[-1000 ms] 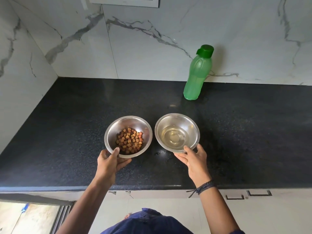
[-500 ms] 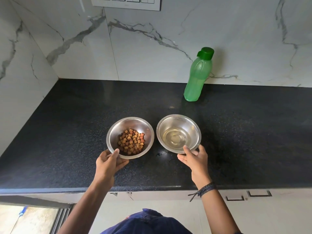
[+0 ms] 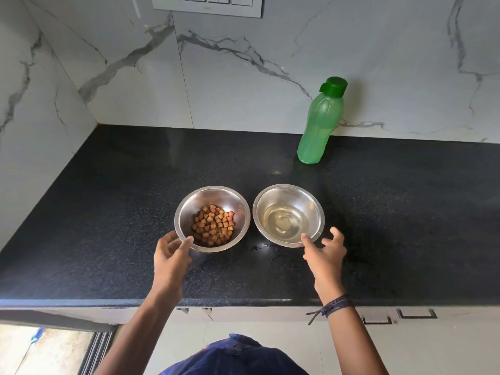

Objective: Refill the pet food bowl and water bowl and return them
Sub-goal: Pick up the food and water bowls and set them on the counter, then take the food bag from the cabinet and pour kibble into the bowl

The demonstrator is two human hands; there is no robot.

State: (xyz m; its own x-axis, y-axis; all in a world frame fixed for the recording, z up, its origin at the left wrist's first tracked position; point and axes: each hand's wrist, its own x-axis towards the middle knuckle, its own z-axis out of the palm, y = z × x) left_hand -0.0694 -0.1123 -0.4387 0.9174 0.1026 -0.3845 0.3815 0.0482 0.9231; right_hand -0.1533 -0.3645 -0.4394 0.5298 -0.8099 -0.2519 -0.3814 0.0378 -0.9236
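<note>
Opening up, both hands! Two hands in play: the left hand (image 3: 170, 257) has its fingers loosely spread and holds nothing, thumb tip right at the near rim of the food bowl (image 3: 213, 197); whether it touches, I cannot tell. The right hand (image 3: 326, 255) is splayed wide, also holding nothing, forefinger at the near rim of the water bowl (image 3: 288, 193). One dark wristband (image 3: 335, 305) sits on the right wrist.

Two steel bowls, count them, standing on the black table (image 3: 405, 212), both nearer the person than the one green bottle (image 3: 320, 123). The water bowl sits in front of the bottle and a touch to its left, with clear water (image 3: 284, 223) in it. The food bowl lies further left of the bottle, carrying one heap of brown kibble (image 3: 213, 224). The bottle stands capped at the back by the marble wall (image 3: 243, 85).

Against half a second ago: both hands were gripping those rims, and now the fingers have let go. The bowls and the bottle have stayed put on the table.
</note>
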